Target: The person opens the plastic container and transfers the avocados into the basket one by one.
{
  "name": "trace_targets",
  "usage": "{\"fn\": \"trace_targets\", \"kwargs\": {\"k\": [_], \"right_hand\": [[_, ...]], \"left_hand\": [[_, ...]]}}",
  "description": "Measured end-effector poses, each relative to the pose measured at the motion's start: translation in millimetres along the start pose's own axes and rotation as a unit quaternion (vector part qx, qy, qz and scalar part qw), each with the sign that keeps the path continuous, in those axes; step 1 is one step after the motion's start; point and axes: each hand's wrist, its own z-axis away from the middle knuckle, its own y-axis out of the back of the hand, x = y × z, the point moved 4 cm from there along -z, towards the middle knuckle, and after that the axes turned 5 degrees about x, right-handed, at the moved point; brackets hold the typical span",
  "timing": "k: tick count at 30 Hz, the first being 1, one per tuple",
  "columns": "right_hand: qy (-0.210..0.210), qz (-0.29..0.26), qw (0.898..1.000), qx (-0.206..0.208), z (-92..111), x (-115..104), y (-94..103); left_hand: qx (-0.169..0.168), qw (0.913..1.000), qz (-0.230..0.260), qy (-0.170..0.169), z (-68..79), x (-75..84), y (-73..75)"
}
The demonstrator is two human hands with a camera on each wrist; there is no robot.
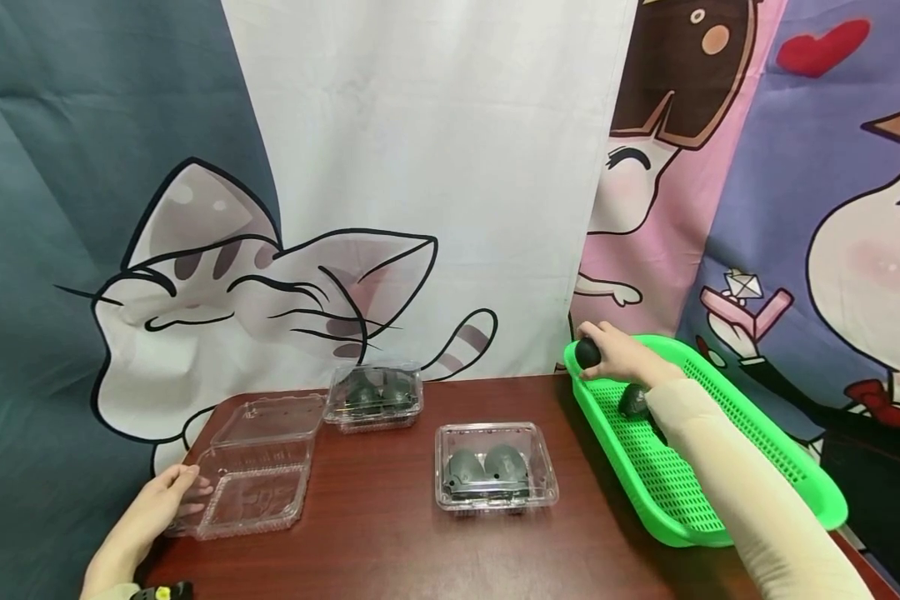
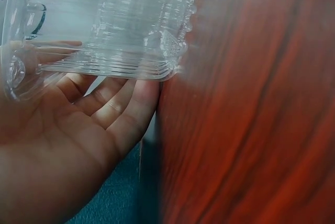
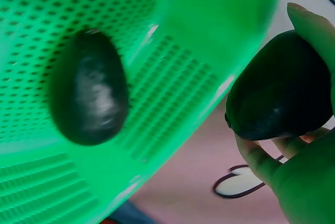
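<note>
My right hand grips a dark avocado at the far-left end of a green basket, above its rim. Another dark avocado lies on the basket's perforated floor. At the table's left edge, my left hand touches the near-left side of an empty clear clamshell box, which lies with its lid folded back. In the left wrist view, its loosely extended fingers lie against the box's outer wall, and part of the hand shows through the plastic.
A closed clear box with dark avocados stands mid-table. Another closed box with similar fruit sits farther back, near the open lid. Behind the brown table hangs a printed cloth.
</note>
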Motion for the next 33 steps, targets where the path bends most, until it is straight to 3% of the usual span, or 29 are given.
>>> {"fn": "trace_targets", "kwargs": {"k": [14, 21, 26, 33], "right_hand": [[-0.033, 0.012, 0.999, -0.008, 38.3, 55.9, -15.5], [-0.051, -0.008, 0.999, 0.017, 51.3, 74.1, -6.3], [-0.108, -0.034, 0.993, 0.032, 70.2, 98.8, 2.9], [-0.182, -0.030, 0.983, -0.026, 99.0, 122.2, 2.5]], "left_hand": [[-0.007, 1.0000, -0.002, 0.007, 3.3, -5.3, 4.1], [-0.009, 0.9999, -0.001, 0.009, 3.3, -5.3, 4.6], [-0.015, 0.9999, -0.003, 0.007, 1.0, -1.9, 4.0], [-0.013, 0.9999, -0.009, 0.000, -0.4, -0.6, 5.0]]}}
